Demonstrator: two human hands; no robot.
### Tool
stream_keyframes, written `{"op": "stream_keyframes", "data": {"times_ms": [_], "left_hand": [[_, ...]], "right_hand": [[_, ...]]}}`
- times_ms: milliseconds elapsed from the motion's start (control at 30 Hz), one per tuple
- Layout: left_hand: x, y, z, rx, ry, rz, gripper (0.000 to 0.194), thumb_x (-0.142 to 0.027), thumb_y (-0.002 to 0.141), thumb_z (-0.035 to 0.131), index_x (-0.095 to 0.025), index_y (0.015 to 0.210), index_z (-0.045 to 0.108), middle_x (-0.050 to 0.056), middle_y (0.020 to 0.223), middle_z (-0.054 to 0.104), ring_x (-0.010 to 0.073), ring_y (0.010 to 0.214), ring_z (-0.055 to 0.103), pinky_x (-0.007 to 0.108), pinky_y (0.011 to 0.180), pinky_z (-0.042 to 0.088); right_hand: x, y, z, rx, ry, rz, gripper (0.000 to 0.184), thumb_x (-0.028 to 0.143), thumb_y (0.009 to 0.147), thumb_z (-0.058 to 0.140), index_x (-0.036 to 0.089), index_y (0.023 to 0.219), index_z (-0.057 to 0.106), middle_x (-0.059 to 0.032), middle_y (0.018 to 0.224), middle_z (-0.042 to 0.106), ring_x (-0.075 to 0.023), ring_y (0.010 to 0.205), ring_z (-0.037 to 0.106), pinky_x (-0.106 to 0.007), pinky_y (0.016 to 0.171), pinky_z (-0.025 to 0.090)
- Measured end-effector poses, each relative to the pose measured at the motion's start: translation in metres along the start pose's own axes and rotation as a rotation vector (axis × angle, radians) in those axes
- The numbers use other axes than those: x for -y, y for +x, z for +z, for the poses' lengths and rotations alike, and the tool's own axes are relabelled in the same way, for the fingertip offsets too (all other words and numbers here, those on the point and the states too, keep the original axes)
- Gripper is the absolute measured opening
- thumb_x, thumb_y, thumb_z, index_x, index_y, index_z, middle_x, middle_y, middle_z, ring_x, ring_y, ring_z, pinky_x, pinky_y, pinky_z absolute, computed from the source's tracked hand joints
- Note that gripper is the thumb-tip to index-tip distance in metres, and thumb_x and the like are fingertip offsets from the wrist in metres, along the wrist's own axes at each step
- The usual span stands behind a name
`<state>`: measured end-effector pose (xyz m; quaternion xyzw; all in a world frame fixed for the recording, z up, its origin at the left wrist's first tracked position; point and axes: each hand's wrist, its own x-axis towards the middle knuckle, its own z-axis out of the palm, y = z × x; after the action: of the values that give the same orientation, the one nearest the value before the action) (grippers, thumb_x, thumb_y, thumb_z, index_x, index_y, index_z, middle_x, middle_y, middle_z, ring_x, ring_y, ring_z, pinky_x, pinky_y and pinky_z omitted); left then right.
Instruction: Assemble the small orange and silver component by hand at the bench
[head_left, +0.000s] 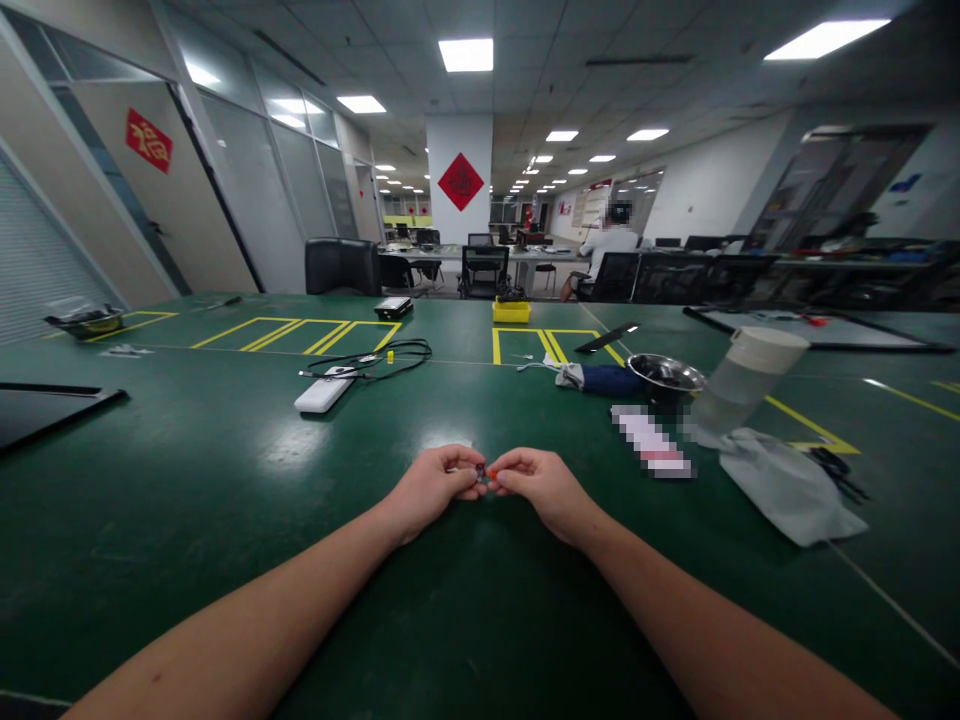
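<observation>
Through the head camera I have both hands out at the green worktop, on the near side of the yellow box and well apart from it. My left hand has its grip closed to a pinch, thumb against fingers, on a tiny dark piece. My right hand has its grip drawn in the same way on a tiny orange piece. Both pieces sit between the fingertips, almost straight on the near side of the yellow box; they are so close together that I cannot tell whether they touch, and too small and half covered for me to say what they are. Left of the yellow box and nearer me I see a white power bank with a black cable looped just beyond it. Directly left of the yellow box lies a black box. To the right of the yellow box, and nearer me, come a blue roll, a steel bowl, a bottle and a pale bag. Beyond the yellow box, off to the right, a person sits facing away.
</observation>
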<state>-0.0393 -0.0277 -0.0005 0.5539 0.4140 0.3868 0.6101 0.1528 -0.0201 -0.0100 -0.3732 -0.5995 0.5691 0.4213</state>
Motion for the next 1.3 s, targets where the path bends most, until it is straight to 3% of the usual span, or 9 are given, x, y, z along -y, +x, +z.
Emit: {"op": "stream_keyframes", "data": {"times_ms": [200, 1000, 1300], "left_hand": [[-0.0011, -0.0005, 0.0005, 0.001, 0.022, 0.017, 0.023, -0.021, 0.082, 0.062, -0.012, 0.102, 0.061, 0.007, 0.087, 0.067, 0.0129, 0.077, 0.067, 0.024, 0.072, 0.053], [0.0001, -0.0013, 0.0006, 0.014, 0.020, 0.022, 0.022, -0.022, 0.080, 0.064, -0.013, 0.100, 0.061, 0.008, 0.094, 0.067, 0.0152, 0.084, 0.067, 0.026, 0.077, 0.053], [-0.0059, -0.0033, 0.0033, -0.002, 0.090, 0.010, 0.019, -0.015, 0.078, 0.060, -0.012, 0.096, 0.061, 0.008, 0.092, 0.068, 0.0138, 0.079, 0.066, 0.026, 0.075, 0.052]], "right_hand": [[0.0005, 0.0002, -0.0003, 0.000, 0.025, 0.022, 0.020, 0.025, 0.074, 0.069, 0.011, 0.088, 0.067, -0.0067, 0.082, 0.070, -0.0167, 0.074, 0.067, -0.030, 0.070, 0.051], [-0.0012, 0.0004, -0.0011, 0.000, 0.031, 0.026, 0.018, 0.020, 0.072, 0.068, 0.012, 0.087, 0.064, -0.0064, 0.078, 0.070, -0.0163, 0.069, 0.066, -0.029, 0.066, 0.051], [0.0009, -0.0002, -0.0003, 0.017, -0.002, 0.028, 0.016, 0.017, 0.073, 0.066, 0.012, 0.088, 0.063, -0.0065, 0.078, 0.069, -0.0163, 0.070, 0.066, -0.029, 0.067, 0.050]]}}
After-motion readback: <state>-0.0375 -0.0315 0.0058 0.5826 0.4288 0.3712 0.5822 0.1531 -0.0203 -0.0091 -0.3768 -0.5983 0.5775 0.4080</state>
